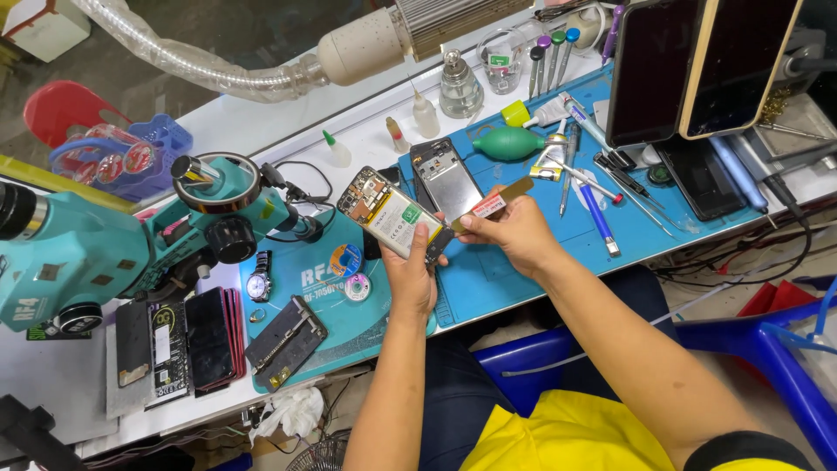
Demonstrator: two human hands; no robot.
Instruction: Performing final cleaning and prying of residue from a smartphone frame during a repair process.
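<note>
Glass-and-metal body: the opened smartphone is lying back-up in the left hand, its battery and circuit board bared, raised just above the blue work mat on the desk.
Left hand: it is cupping the phone's lower end from beneath, fingers curling round the edges and closing firmly on the frame.
Right hand: the right hand is pinching a thin flat pry card between thumb and fingers, the card's tip touching the phone's near edge.
Weight: probably light, easy to be carrying in one hand.
Stiffness: the frame looks rigid, while the battery and ribbon parts inside are likely soft and fragile.
Slip: the smooth rim is probably slippery, so a wrap around both long edges seems safest.
Where to hold: by the outer frame, I judge, keeping fingers off the exposed board and battery.
Beyond the hands: a second opened phone is resting flat just past the held one, with a green air blower and screwdrivers farther off.
Left of the hands: a teal microscope, a wristwatch and stacked phones are sitting well apart from them.
</note>
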